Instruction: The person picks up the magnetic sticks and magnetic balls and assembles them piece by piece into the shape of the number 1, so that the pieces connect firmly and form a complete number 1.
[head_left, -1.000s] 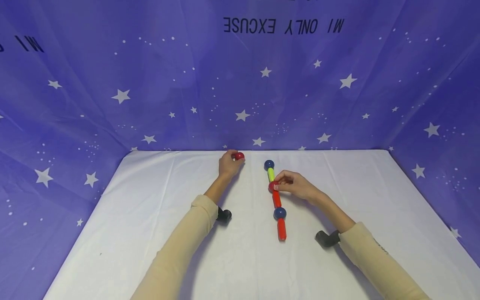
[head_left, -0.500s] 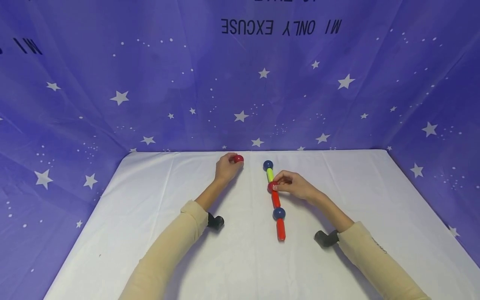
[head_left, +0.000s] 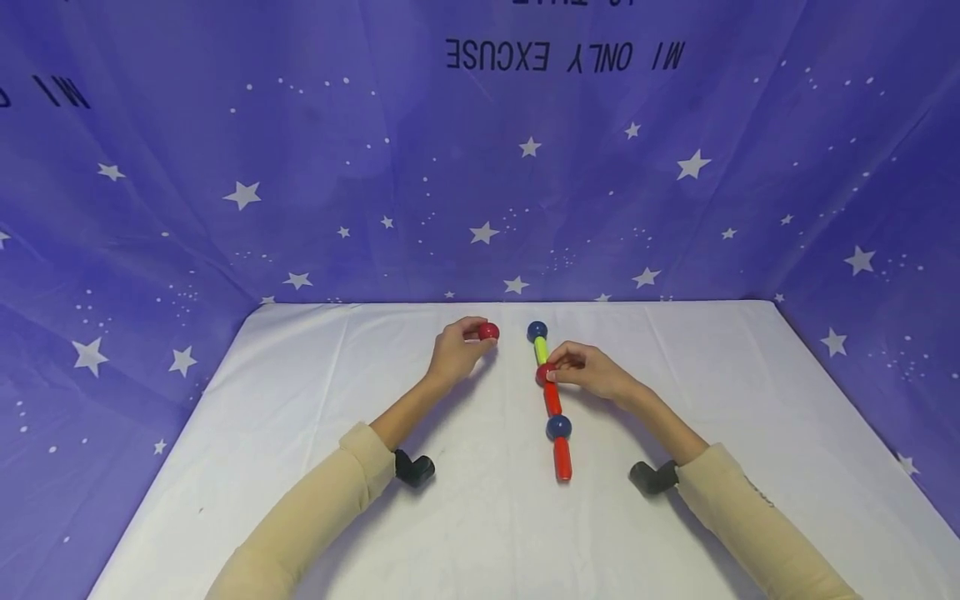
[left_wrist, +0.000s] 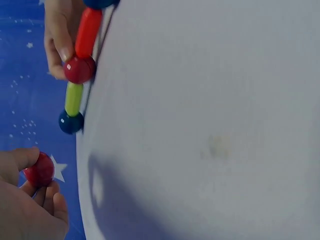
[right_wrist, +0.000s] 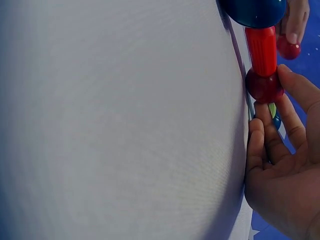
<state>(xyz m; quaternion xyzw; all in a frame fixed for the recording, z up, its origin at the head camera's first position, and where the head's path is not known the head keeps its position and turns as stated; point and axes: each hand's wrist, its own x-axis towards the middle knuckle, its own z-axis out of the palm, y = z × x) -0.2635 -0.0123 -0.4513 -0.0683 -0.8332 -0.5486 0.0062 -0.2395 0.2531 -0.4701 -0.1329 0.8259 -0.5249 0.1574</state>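
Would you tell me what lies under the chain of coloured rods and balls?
The chain lies flat on the white tablecloth, held at its red ball by the right hand. What the cloth covers cannot be seen.

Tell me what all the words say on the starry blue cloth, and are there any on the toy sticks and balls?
"MI ONLY EXCUSE" stands upside down in dark letters near the top of the blue backdrop.
"MI", upside down and cut off by the picture's edge, stands on the backdrop's left side.
A further line at the very top edge is cut off and cannot be read.
The rod chain and the red ball show no writing.
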